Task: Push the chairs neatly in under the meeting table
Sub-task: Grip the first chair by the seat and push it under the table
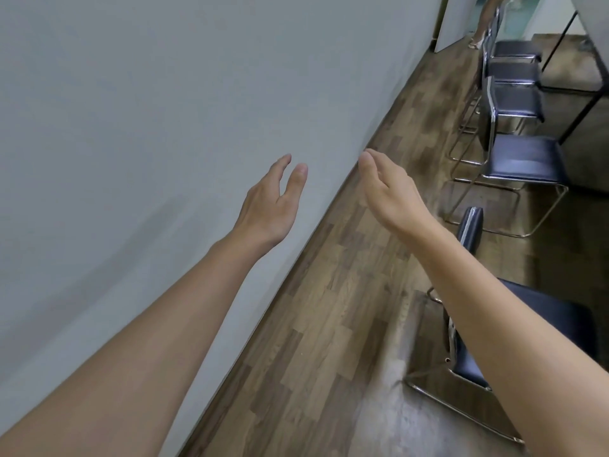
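Observation:
A row of black-seated chairs with chrome sled frames runs along the right side. The nearest chair [560, 324] lies partly under my right forearm, its backrest top [472, 225] just right of my wrist. The second chair [524, 163] and several more stand beyond it. The meeting table's dark legs [583, 110] show at the far right, its top out of view. My left hand [270, 202] and my right hand [392, 192] are both raised in the air with fingers straight, touching nothing.
A plain grey wall [164, 127] fills the left half, meeting the wood-pattern floor [329, 308] along a dark skirting line. The floor strip between wall and chairs is narrow. A person's legs [482, 24] stand at the far end near a doorway.

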### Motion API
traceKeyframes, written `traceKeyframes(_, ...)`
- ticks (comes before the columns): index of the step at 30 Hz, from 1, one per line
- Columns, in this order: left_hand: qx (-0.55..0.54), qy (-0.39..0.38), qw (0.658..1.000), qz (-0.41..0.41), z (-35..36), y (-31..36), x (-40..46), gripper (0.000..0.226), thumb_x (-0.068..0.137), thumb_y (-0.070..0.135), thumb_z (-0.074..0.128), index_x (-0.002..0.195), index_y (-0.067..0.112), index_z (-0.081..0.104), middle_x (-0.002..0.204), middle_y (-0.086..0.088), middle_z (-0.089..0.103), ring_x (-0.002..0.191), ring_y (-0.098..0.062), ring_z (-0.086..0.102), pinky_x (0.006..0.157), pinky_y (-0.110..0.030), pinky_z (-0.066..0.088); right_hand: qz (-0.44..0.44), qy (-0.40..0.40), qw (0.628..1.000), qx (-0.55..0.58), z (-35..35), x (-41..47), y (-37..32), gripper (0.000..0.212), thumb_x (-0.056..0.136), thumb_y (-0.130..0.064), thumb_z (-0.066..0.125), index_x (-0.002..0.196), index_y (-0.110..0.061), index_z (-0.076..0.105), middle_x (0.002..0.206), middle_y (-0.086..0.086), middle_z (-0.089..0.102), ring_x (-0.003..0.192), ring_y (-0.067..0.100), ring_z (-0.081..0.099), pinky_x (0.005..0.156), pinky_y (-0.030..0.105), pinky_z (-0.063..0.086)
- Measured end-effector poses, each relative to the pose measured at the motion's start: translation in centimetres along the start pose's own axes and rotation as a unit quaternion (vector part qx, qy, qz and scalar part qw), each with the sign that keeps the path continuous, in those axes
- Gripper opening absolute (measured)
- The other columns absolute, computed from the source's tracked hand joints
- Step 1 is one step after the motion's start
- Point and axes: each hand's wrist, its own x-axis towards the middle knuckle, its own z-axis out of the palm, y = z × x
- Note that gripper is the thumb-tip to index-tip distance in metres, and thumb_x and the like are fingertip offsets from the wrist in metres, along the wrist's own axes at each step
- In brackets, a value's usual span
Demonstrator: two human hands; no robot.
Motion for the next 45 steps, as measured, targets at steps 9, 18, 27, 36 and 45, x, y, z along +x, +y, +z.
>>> traceKeyframes(9,-0.009,-0.050,0.999,0.017,2.8,-1.6,1.5,0.064,0.099,0.064,0.031,0.154,0.031,0.030,0.157,0.013,0.034,0.145,-0.009,0.031,0.117,-0.029,0.024,0.028,0.037,0.999,-0.003,0.7,-1.6,1.5,0.046,0.106,-0.038,0.027,0.125,-0.005,0.053,0.122,0.010,0.062,0.105,0.020,0.054,0.080,0.030,0.036)
traceKeyframes(18,-0.006,-0.117,0.993,0.025,9.9,-0.1,3.3,0.065,0.099,0.064,0.031,0.154,0.029,0.031,0.157,0.012,0.034,0.145,-0.008,0.031,0.111,-0.024,0.022,0.080,0.067,0.995,-0.005,-2.7,-0.5,8.8,0.043,0.102,-0.048,0.024,0.111,-0.018,0.054,0.105,-0.009,0.055,0.099,0.011,0.046,0.090,0.034,0.038)
traceKeyframes(27,0.017,-0.186,0.982,0.004,19.1,2.0,5.1,0.068,0.096,0.068,0.030,0.153,0.030,0.033,0.156,0.010,0.037,0.144,-0.013,0.034,0.119,-0.037,0.026,0.152,0.104,0.983,0.000,-7.9,-0.5,15.8,0.035,0.103,-0.039,0.025,0.071,-0.035,0.038,0.072,-0.011,0.046,0.077,0.013,0.044,0.076,0.033,0.035)
traceKeyframes(36,0.045,-0.265,0.962,0.053,25.7,5.8,7.3,0.069,0.097,0.068,0.028,0.155,0.030,0.028,0.159,0.008,0.033,0.145,-0.014,0.031,0.117,-0.035,0.023,0.214,0.142,0.966,0.027,-11.3,-1.3,20.4,0.042,0.104,-0.038,0.025,0.085,-0.009,0.048,0.078,0.001,0.051,0.075,0.015,0.045,0.068,0.029,0.036)
traceKeyframes(45,0.055,-0.330,0.937,0.095,29.7,6.7,11.1,0.069,0.097,0.067,0.029,0.154,0.028,0.029,0.157,0.006,0.036,0.143,-0.016,0.034,0.116,-0.037,0.027,0.287,0.199,0.937,0.008,-11.3,-0.4,23.6,0.039,0.103,-0.039,0.023,0.078,-0.012,0.035,0.072,-0.002,0.043,0.065,0.010,0.039,0.064,0.023,0.035)
